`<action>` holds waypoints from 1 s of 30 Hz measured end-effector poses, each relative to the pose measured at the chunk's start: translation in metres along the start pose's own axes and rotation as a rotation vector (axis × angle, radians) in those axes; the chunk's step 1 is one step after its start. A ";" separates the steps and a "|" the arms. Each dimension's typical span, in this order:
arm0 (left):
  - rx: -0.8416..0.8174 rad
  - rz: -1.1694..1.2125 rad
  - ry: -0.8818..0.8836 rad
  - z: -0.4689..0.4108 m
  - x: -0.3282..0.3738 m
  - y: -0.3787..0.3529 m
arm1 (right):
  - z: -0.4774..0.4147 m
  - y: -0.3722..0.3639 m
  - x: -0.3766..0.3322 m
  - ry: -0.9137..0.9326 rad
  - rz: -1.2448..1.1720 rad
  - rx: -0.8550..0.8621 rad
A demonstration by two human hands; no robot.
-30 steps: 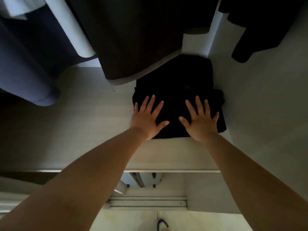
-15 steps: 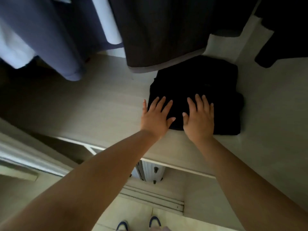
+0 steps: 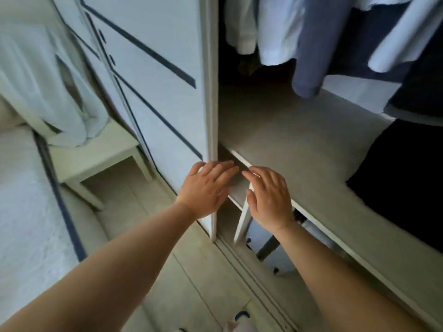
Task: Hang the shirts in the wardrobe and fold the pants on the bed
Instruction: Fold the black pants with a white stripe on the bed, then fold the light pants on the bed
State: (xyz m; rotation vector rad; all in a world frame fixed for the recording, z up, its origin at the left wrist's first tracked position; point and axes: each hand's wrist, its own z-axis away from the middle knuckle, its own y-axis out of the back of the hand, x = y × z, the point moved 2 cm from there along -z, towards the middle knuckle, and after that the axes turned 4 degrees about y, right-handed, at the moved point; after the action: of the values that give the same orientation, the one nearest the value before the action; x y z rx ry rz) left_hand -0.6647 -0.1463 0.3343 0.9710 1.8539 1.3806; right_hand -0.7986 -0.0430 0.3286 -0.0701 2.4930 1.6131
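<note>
Both bare forearms reach forward and draw close together near the lower edge of the wardrobe door (image 3: 167, 97). The left hand (image 3: 206, 189) is spread palm-down over that edge, its fingers (image 3: 223, 168) nearly straight and slightly apart, with the tips just past it. The right hand (image 3: 269, 198) hovers just right of the door, near the left hand but apart, palm down, fingers loosely bent, holding nothing.
</note>
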 end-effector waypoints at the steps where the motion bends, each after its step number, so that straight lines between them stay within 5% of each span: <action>1: -0.035 -0.013 0.057 0.015 -0.019 0.002 | -0.008 -0.008 -0.018 0.026 -0.028 -0.027; 5: -0.188 -0.125 0.314 0.072 -0.092 0.006 | -0.039 -0.046 -0.087 0.157 -0.060 -0.115; 15: -0.276 -0.197 0.734 0.183 -0.242 0.012 | -0.138 -0.137 -0.216 0.244 -0.104 -0.340; 30: -0.280 -0.253 1.098 0.149 -0.442 0.007 | -0.367 -0.226 -0.300 0.377 -0.151 -0.403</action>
State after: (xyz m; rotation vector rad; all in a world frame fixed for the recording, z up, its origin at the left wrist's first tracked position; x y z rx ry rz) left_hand -0.3041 -0.4427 0.3258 -0.2779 2.2638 2.1381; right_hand -0.5169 -0.4863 0.3219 -0.6519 2.2818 2.1712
